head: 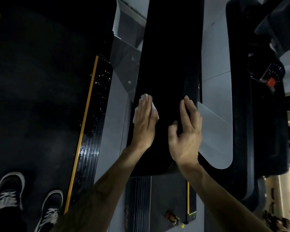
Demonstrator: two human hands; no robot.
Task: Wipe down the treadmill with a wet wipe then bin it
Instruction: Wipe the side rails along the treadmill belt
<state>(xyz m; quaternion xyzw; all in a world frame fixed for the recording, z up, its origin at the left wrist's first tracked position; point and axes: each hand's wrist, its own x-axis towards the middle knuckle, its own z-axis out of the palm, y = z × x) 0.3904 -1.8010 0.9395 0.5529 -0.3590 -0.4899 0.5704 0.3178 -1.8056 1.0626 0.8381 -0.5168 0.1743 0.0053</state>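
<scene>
The left hand (145,122) presses a crumpled white wet wipe (153,108) flat-fingered against the treadmill's glossy black panel (167,56). The right hand (186,131), fingers loosely spread, holds nothing and steadies the panel's edge. Wiping looks midway; binning remains undone.

Treadmill panel (167,64) under the hands is showing as smooth black plastic, matt to slightly satin. Wet wipe (153,108) is looking like thin white non-woven cloth, crumpled, lying at the panel's left edge. Grey side panels (214,91) are reading as smooth satin plastic. Ribbed side rail (89,151) is coming across as glossy black, catching highlights, with a yellow edge strip (84,124). Shoes (30,203) are looking like dark fabric with white rubber soles and laces.
</scene>
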